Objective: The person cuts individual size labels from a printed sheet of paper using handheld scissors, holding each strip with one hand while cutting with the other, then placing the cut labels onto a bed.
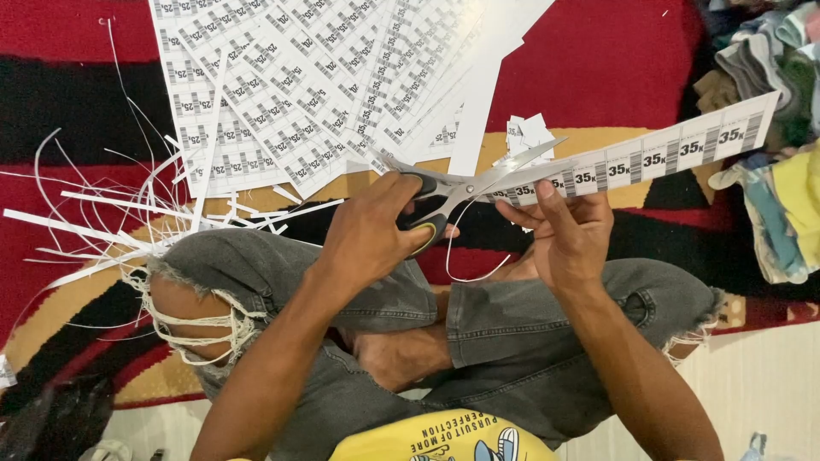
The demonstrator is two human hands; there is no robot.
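Grey ripped jeans on crossed legs lie nearest; above them the left hand is clenched in the handles of the scissors, blades parted on a white strip of price labels that the right hand pinches, held in the air over the lap. Trimming looks underway; the next snip calls for a steady feed along the edge. Beyond lie thin offcuts and uncut label sheets on the red rug
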